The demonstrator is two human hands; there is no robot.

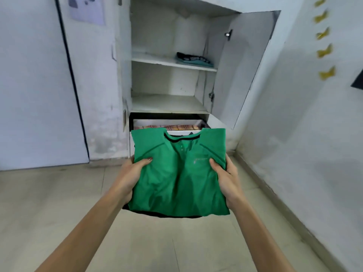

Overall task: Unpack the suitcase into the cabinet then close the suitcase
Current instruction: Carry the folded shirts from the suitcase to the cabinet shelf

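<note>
Left hand (135,169): holds the left side of the folded green T-shirt (176,179), thumb on top and fingers tucked under.
Right hand (225,173): grips the right side the same way.
Why two hands: I think this keeps the fold flat so it does not flop open.
Shirt's place: up in the air, just in front of the cabinet (153,81), low down by its drawer (167,121).
Black edge (161,214): peeks out under the shirt; I cannot tell if it is another piece of clothing.
Drawer: at the bottom of the cabinet, pulled out, with a checked cloth (170,127) inside.
Folded pile (193,59): sits on a shelf inside the cabinet, over to the right.
Cabinet door (241,71): swung wide open on the cabinet's right side, so the way in is free.
Suitcase: not in view.
Floor (59,203): pale tiles in front of the cabinet.
Room: white walls, a paper sheet (86,10) stuck up left of the cabinet, and yellow butterfly stickers (324,50) on the wall to its right.
</note>
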